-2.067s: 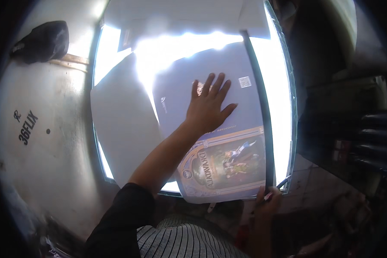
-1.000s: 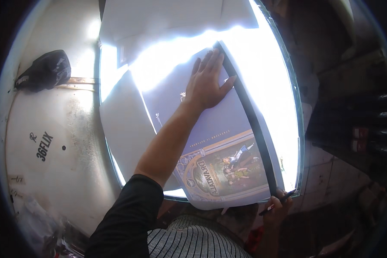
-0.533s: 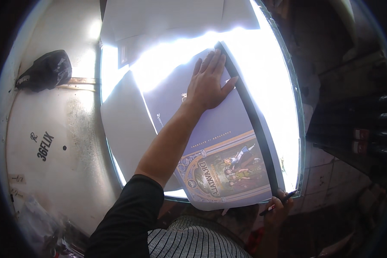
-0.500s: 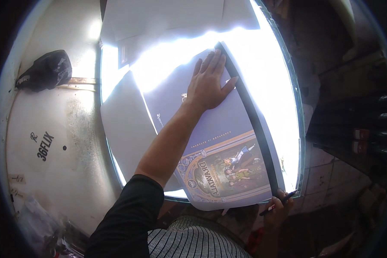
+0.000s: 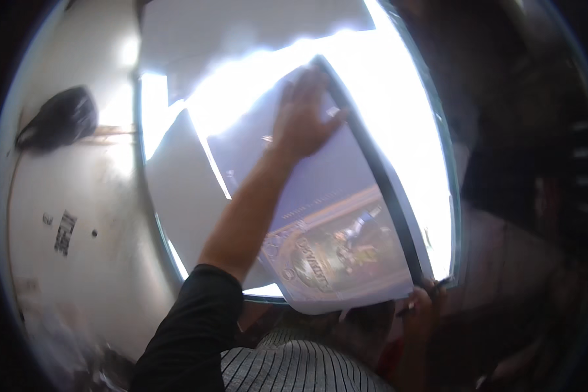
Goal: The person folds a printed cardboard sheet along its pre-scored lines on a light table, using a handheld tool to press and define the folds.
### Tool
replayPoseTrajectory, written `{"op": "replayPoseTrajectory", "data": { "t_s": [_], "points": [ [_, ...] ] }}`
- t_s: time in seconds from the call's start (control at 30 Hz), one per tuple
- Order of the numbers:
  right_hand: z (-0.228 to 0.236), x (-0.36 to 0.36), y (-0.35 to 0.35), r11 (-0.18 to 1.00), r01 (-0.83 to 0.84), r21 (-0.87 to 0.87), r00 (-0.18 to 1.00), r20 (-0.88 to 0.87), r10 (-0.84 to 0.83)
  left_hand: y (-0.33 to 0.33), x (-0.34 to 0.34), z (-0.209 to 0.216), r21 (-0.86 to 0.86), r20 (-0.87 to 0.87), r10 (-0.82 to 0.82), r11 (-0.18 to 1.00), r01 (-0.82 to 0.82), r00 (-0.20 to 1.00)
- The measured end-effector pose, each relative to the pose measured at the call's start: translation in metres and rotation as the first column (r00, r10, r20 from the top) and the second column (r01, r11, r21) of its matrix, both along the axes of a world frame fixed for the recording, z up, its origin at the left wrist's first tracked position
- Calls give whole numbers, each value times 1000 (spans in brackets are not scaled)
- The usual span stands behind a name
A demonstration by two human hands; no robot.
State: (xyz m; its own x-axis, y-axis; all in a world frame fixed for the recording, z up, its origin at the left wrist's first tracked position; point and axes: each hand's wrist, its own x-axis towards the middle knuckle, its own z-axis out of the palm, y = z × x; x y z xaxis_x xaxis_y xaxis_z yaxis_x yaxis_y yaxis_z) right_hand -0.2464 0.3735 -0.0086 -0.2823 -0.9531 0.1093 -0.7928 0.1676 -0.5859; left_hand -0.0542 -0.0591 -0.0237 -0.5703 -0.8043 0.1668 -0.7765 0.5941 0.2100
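A printed sheet (image 5: 346, 163) lies on a brightly glowing glass light table (image 5: 411, 111). It is blue-purple, with an ornate picture panel of drawn figures on its near part. My left hand (image 5: 304, 117) rests flat on its far part, fingers stretched out and slightly blurred. A dark strip (image 5: 380, 171) runs along the sheet's right side, just beyond my left thumb. At the near right corner, by the strip's lower end, my right hand (image 5: 422, 306) is closed around a dark pen (image 5: 443, 282). Whether those fingers also pinch the sheet is hard to make out.
Plain sheets cover the light table's far end (image 5: 255, 26) and its left part (image 5: 188, 186). A black plastic bag (image 5: 62, 119) sits on the pale surface (image 5: 111, 215) at left. Clear plastic lies at the near left. Dark shapes fill the right side.
The whole view has shifted a little and blurred. Both hands keep nearly the same places on the sheet and at its near corner.
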Motion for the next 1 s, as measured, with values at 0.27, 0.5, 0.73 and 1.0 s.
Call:
{"op": "replayPoseTrajectory", "data": {
  "t_s": [0.27, 0.5, 0.73, 1.0],
  "points": [
    [4, 8, -25, 960, 200, -196, 979, 11, -202, -6, 8, 20, 109, -20, -94, 989, 96, 995],
    [11, 7, -13, 977, 150, -151, 987, -33, -157, -4, 3, 30, 197, 127, -8, 980, -17, 992],
    [7, 7, -17, 968, 196, -158, 980, 4, -198, 3, 2, 21, -35, -91, -156, 988, 153, 984],
    [4, 4, -19, 962, 205, -183, 979, 44, -200, 1, 3, 22, 92, -42, -83, 992, 87, 996]
  ]
}}
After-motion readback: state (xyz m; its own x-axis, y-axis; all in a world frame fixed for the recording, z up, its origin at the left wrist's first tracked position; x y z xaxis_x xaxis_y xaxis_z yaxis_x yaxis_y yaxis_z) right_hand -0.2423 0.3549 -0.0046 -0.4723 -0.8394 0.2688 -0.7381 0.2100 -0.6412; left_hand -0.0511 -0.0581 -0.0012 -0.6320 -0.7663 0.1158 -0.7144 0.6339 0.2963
